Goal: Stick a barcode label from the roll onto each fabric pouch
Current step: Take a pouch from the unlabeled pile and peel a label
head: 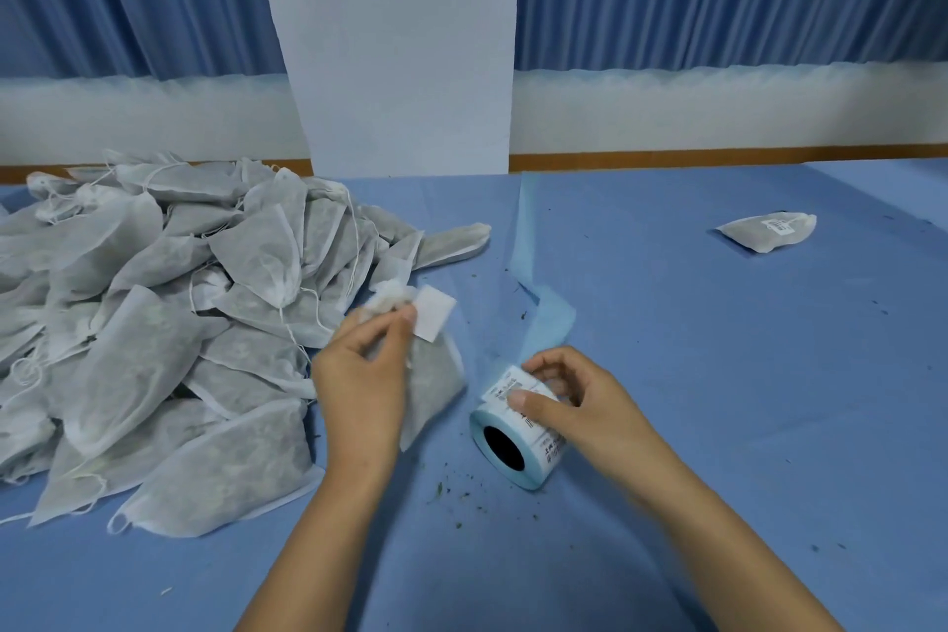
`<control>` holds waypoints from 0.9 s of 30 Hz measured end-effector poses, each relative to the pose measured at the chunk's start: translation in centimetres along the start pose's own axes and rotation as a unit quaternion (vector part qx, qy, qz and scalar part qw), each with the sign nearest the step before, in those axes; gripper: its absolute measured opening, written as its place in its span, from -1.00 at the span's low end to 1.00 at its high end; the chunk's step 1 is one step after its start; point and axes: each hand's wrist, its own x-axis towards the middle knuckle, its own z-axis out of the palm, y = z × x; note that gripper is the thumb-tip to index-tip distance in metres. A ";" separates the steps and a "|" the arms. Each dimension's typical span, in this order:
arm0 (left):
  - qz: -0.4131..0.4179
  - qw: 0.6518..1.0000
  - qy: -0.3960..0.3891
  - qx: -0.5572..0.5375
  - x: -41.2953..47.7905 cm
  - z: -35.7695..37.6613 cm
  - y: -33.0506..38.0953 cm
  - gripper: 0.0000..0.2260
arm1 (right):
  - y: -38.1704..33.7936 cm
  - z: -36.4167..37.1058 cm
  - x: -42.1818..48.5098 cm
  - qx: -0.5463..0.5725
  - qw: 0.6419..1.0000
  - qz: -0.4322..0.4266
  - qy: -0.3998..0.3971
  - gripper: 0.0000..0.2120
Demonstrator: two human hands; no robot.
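Left hand (pixel 365 370) pinches gauzy pouch (pixel 436 375) neck, perhaps white label (pixel 433 318) too; right hand (pixel 564 400) grips cylindrical label roll (pixel 513 447).

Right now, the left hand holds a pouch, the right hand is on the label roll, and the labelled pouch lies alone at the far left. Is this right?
One thing is wrong: the head view shows the labelled pouch lying alone at the far right. The rest holds.

No text is legible. The label roll (pixel 533 464) at lower centre bears dark print, too blurred to read. So does the label (pixel 778 225) on the upper-right pouch (pixel 751 235).
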 end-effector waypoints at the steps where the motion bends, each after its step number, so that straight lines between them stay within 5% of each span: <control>1: -0.001 1.000 0.022 -0.015 0.3 -0.3 0.1 -0.73 | 0.0 -0.3 0.0 -0.009 1.000 0.019 -0.020 -0.82; 6: 0.025 0.999 0.034 -0.028 0.0 -0.3 0.3 -0.80 | -0.3 -0.7 -0.2 0.041 0.994 0.070 -0.077 -0.77; 13: 0.018 0.999 -0.022 -0.032 -0.8 0.4 0.4 -0.85 | 0.3 1.4 0.1 0.150 0.981 0.048 0.113 -0.66; 16: 0.019 0.998 -0.058 -0.034 -1.2 0.6 0.5 -0.84 | 0.5 1.0 0.4 0.054 0.989 0.037 0.129 -0.65; 19: 0.028 0.994 -0.095 -0.043 -1.6 0.7 0.8 -0.82 | 0.6 0.3 0.0 -0.144 0.958 -0.091 0.231 -0.60; 22: 0.051 0.989 -0.133 -0.047 -1.9 0.9 1.0 -0.80 | -0.4 -0.2 -0.6 -0.078 0.944 -0.257 0.191 -0.74; 27: 0.152 0.966 -0.207 0.007 -2.2 0.8 1.2 -0.86 | -1.2 0.6 -0.5 -0.046 0.944 -0.301 0.128 -0.84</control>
